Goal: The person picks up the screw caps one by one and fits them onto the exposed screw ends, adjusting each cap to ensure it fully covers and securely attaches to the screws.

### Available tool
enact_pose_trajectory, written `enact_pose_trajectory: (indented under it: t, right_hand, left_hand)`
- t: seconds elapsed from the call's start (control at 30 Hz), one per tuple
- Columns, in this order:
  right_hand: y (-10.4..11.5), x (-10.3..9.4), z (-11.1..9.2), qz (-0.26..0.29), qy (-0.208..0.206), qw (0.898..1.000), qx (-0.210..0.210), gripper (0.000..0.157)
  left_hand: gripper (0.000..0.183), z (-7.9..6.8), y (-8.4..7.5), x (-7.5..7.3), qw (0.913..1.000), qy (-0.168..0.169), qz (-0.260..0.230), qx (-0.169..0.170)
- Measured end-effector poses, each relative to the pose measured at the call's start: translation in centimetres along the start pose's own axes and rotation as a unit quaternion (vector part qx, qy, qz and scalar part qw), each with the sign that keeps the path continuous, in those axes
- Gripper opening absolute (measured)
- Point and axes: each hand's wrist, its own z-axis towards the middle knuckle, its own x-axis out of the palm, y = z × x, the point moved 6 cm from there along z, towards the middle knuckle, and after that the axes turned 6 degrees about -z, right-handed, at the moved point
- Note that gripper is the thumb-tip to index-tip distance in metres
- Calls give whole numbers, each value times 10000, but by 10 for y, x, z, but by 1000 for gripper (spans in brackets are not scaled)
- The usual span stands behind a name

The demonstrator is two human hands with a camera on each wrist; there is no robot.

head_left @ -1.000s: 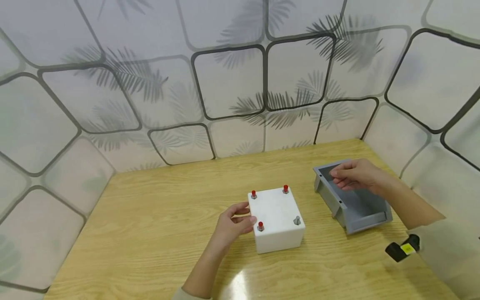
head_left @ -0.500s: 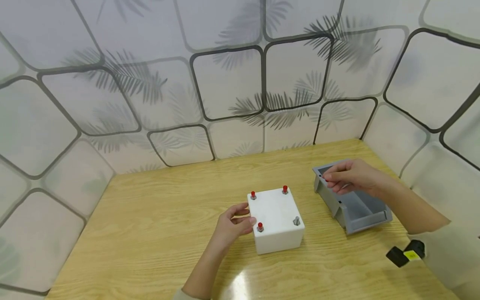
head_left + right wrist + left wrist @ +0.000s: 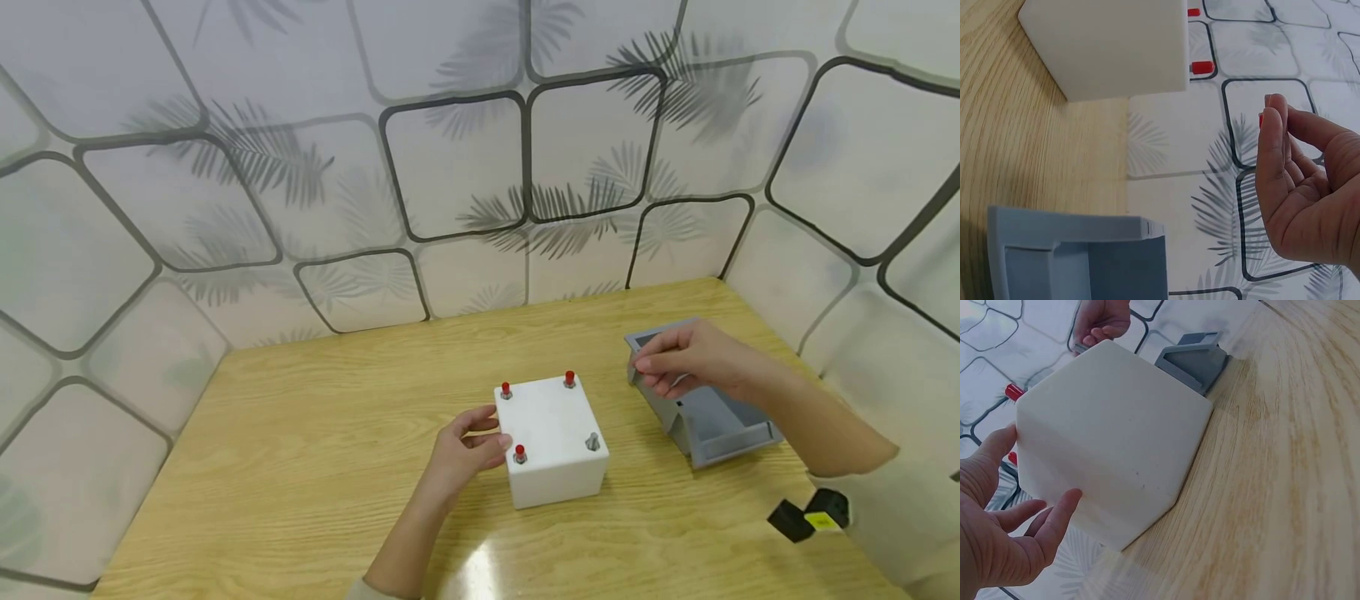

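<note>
A white box (image 3: 551,433) rests on the wooden table. Three corners of its top carry posts with red caps (image 3: 570,379); the near right corner has a bare metal post (image 3: 592,442). My left hand (image 3: 468,446) touches the box's left side, its fingers extended and spread and the thumb at the top edge. Above the left rim of the grey bin (image 3: 731,454), my right hand (image 3: 697,358) pinches a small red cap (image 3: 1261,119). Only a sliver of that cap shows between the fingertips in the right wrist view.
Right of the box stands the grey bin, its inside partly hidden by my right arm. Patterned walls (image 3: 472,167) enclose the table (image 3: 300,450) at the back and sides. A black device with a yellow label (image 3: 821,521) is on my right sleeve.
My right hand has risen out of the grey bin and moved left over its rim, with the red cap between its fingertips. The left hand and the box stay in place.
</note>
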Motion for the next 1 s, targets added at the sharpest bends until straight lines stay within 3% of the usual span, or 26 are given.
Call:
enact_pose_trajectory:
  t: [0.47, 1.0]
  right_hand:
    - [16, 22, -3, -61, 316, 9994, -114, 32]
    - [42, 54, -16, 17, 905, 9948, -476, 28]
  left_hand:
    - [60, 0, 0, -1, 10000, 8, 24, 1]
    - [61, 3, 3, -3, 10000, 36, 25, 4]
